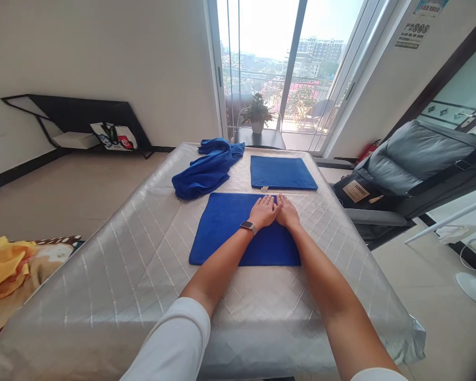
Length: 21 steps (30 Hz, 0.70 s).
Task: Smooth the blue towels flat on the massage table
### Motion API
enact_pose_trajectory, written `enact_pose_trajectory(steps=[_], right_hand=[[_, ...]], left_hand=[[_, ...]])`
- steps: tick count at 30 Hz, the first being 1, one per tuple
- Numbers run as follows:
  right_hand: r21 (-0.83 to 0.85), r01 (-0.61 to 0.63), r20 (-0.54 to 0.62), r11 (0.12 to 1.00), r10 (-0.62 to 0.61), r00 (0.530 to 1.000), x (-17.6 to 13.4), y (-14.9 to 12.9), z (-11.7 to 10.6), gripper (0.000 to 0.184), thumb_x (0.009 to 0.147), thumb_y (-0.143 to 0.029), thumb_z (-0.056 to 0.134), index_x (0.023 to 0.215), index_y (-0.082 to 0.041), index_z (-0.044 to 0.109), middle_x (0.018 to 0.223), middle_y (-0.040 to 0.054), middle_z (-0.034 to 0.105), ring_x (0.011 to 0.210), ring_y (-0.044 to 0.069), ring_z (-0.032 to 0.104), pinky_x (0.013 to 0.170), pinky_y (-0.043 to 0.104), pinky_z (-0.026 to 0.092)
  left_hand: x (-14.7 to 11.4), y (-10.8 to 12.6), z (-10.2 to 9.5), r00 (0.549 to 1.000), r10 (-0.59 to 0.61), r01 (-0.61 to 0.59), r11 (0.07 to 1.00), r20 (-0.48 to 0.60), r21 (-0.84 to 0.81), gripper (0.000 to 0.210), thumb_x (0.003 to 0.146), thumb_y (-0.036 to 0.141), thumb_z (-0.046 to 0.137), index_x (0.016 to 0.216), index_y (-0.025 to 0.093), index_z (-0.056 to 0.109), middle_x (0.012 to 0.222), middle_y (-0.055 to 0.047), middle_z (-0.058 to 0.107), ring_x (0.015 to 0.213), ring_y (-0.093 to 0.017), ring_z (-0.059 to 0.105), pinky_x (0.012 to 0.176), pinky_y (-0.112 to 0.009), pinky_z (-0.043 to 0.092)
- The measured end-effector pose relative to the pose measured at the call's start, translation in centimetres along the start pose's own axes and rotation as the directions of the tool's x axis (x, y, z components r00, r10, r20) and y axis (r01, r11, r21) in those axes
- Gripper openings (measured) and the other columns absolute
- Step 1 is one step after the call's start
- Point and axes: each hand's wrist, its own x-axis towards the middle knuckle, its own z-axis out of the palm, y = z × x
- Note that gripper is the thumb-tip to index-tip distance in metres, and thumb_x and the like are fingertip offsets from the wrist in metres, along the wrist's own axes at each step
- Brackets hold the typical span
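A blue cloth [222, 227], folded into a flat rectangle, lies in front of me. Both hands press on its far right part, side by side and touching. My left hand [265, 210] rests flat with fingers stretched forward; a watch is on that wrist. My right hand [287, 211] also lies flat, near the cloth's far edge, fingers extended. Just beyond is a second folded blue cloth [283, 172] with a small pale tag on its near edge. To the far left sits a crumpled blue cloth [208, 169], loosely heaped.
The cloths lie on a table with a silvery quilted cover [135, 264]. Behind it stands a chair [262, 139] bearing a potted plant [257, 111]. A grey reclining chair [404, 159] is at the right. Yellow fabric [8, 264] shows low on the left.
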Motion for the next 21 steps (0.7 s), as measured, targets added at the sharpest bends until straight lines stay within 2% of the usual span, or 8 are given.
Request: enact_pose_trajectory(steps=[3,6,9,12,15,21], right_hand=[[0.016,-0.015,0.005,1.000,0.015,1.000,0.1,-0.3,-0.1,0.066,0.108,-0.040,0.020,0.163,-0.005,0.026,0.171,0.0119,0.022,0.158,0.021,0.018,0.129,0.035,0.014],[0.033,-0.023,0.008,0.999,0.023,1.000,0.1,-0.4,-0.2,0.067,0.107,-0.042,0.020,0.163,-0.005,0.025,0.171,0.0115,0.022,0.159,0.021,0.017,0.129,0.036,0.013],[0.040,-0.025,0.013,0.999,0.025,1.000,0.2,-0.3,-0.1,0.066,0.107,-0.042,0.020,0.163,-0.006,0.024,0.171,0.0108,0.021,0.159,0.020,0.016,0.129,0.035,0.013],[0.040,-0.032,0.018,0.999,0.032,0.999,0.3,-0.2,0.0,0.066,0.108,-0.042,0.020,0.164,-0.008,0.024,0.171,0.0107,0.022,0.159,0.020,0.016,0.128,0.035,0.013],[0.042,-0.033,0.018,0.999,0.032,0.999,0.4,-0.1,0.0,0.066,0.107,-0.041,0.020,0.164,-0.008,0.024,0.171,0.0111,0.023,0.159,0.020,0.016,0.128,0.036,0.014],[0.032,-0.027,0.016,0.999,0.026,1.000,0.6,-0.1,0.0,0.066,0.106,-0.040,0.022,0.163,-0.005,0.026,0.171,0.0126,0.023,0.158,0.021,0.018,0.128,0.037,0.015]], left_hand=[[-1.0,-3.4,-0.6,0.999,-0.048,0.048,0.999,-0.013,0.023,0.084,0.103,0.065,0.005,0.160,0.012,0.035,0.167,-0.011,0.033,0.157,-0.023,0.024,0.129,-0.042,0.015],[-2.5,-7.8,-1.9,0.991,-0.130,0.132,0.990,-0.039,0.054,0.084,0.102,0.067,0.008,0.161,0.013,0.034,0.167,-0.012,0.032,0.157,-0.025,0.024,0.129,-0.045,0.016],[-4.2,-12.3,-3.3,0.973,-0.224,0.228,0.970,-0.056,0.084,0.086,0.102,0.067,0.007,0.161,0.010,0.032,0.168,-0.014,0.030,0.157,-0.026,0.023,0.129,-0.045,0.015],[-5.9,-15.6,-4.2,0.954,-0.293,0.299,0.948,-0.068,0.112,0.086,0.102,0.066,0.009,0.161,0.006,0.030,0.168,-0.016,0.029,0.158,-0.026,0.021,0.129,-0.044,0.015],[-6.8,-17.2,-4.4,0.943,-0.326,0.333,0.935,-0.071,0.125,0.088,0.102,0.067,0.012,0.161,0.004,0.029,0.169,-0.017,0.027,0.158,-0.028,0.020,0.129,-0.042,0.014],[-6.8,-17.1,-4.0,0.940,-0.322,0.333,0.938,-0.110,0.100,0.087,0.101,0.069,0.013,0.161,0.009,0.031,0.169,-0.015,0.027,0.158,-0.029,0.020,0.128,-0.044,0.017]])
